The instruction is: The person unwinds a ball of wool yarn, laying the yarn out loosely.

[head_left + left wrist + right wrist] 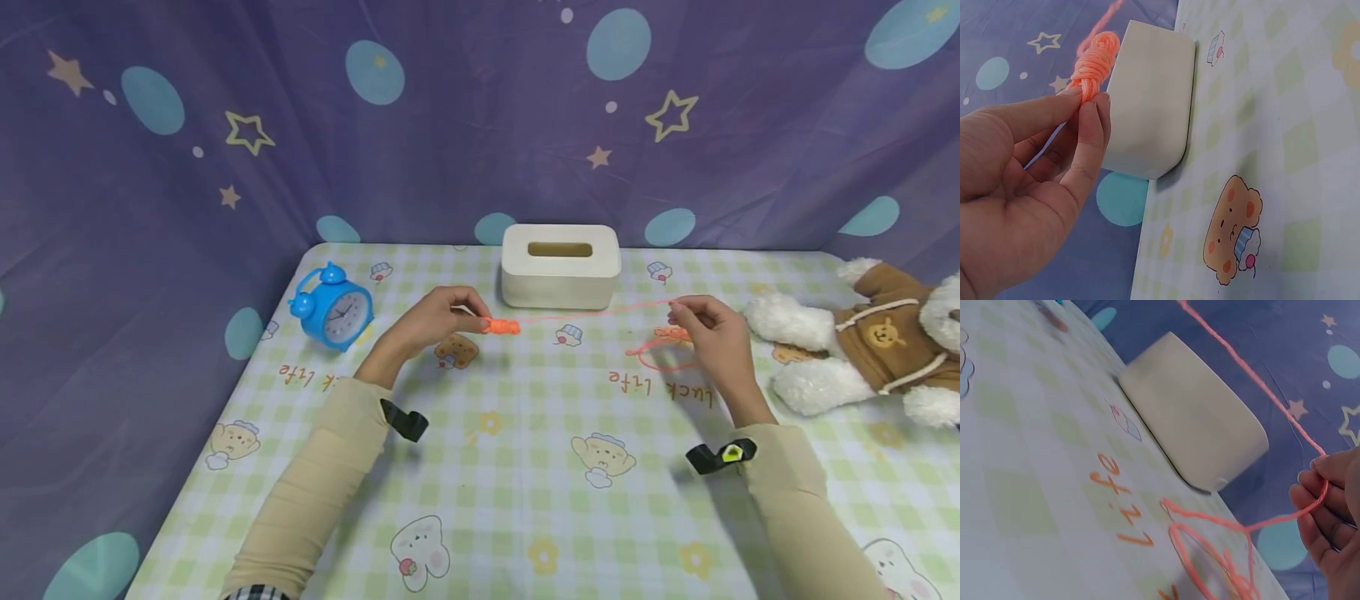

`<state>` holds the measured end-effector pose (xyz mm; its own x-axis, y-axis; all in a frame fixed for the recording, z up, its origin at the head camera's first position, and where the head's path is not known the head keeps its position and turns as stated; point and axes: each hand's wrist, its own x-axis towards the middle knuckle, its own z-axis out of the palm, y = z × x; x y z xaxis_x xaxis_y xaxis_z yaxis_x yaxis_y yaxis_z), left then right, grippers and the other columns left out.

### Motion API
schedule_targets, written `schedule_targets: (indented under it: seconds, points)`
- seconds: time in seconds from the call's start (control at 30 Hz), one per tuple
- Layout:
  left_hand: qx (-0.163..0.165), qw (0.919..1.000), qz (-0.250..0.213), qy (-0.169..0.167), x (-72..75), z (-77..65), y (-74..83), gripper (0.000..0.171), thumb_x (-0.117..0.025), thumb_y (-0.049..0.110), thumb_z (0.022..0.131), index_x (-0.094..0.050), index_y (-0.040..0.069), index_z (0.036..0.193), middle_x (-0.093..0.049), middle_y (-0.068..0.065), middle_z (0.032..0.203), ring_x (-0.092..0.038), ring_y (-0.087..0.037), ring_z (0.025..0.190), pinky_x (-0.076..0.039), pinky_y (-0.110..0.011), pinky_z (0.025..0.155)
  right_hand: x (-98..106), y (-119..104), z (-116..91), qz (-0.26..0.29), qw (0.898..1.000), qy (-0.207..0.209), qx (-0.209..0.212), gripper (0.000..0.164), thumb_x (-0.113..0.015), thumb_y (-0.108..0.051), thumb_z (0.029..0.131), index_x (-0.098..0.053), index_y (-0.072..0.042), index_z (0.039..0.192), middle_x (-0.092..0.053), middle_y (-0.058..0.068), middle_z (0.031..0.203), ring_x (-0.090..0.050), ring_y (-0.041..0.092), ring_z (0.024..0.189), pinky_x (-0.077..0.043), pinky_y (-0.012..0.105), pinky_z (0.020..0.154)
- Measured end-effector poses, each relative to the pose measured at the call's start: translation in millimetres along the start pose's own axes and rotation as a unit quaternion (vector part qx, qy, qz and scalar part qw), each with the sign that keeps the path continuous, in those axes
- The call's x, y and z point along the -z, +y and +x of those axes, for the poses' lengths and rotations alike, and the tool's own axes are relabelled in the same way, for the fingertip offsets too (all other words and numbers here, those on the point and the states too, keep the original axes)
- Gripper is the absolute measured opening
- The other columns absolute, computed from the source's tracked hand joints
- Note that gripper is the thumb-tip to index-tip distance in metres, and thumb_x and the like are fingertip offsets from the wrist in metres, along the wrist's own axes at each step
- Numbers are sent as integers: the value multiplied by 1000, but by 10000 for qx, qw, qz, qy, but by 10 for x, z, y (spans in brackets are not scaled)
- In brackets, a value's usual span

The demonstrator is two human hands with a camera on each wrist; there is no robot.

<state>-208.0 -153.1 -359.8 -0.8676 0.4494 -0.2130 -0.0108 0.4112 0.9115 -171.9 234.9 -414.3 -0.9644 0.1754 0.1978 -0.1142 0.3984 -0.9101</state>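
Observation:
A small wound bundle of orange yarn (1094, 65) is pinched between the thumb and fingers of my left hand (447, 318), held above the table. From it a strand of yarn (1254, 376) stretches across to my right hand (708, 333), which pinches it between thumb and fingertips. Below the right hand, more yarn (1210, 522) hangs and lies in loose loops near the tablecloth's lettering. The left wrist view shows the bundle's wraps around its middle, with a folded end between the fingertips.
Behind the strand stands a white tissue box (558, 279). A blue alarm clock (337, 312) is at the back left. On the right lies a white teddy bear (892, 342) in a brown hoodie. A purple curtain (480, 150) hangs behind the checked tablecloth (517, 500).

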Motion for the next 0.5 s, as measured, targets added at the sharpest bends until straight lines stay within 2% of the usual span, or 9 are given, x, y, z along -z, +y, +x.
schedule_targets:
  seconds: [0.13,0.3,0.5]
  points:
    - [42,10000,59,19,1,3,3,12,-69,14,89,-66,6,97,-63,-9,105,-60,-26,99,-48,-47,89,92,158,33,-242,9992,267,-155,34,-62,-34,93,-67,-5,109,-68,-15,84,-63,2,81,-48,14,66]
    - [118,9997,209,60,-3,8,17,14,-69,14,88,-67,5,99,-64,-9,103,-59,-23,98,-48,-34,83,210,226,34,-318,9973,619,-239,35,-63,-36,92,-68,-5,108,-67,-17,81,-63,2,77,-46,13,63]
    - [108,9998,191,19,-3,15,12,16,-68,12,89,-66,2,101,-64,-10,105,-59,-24,99,-48,-34,84,317,223,28,-387,9936,921,-534,31,-63,-32,92,-68,-5,108,-64,-23,75,-62,-2,74,-45,9,63]
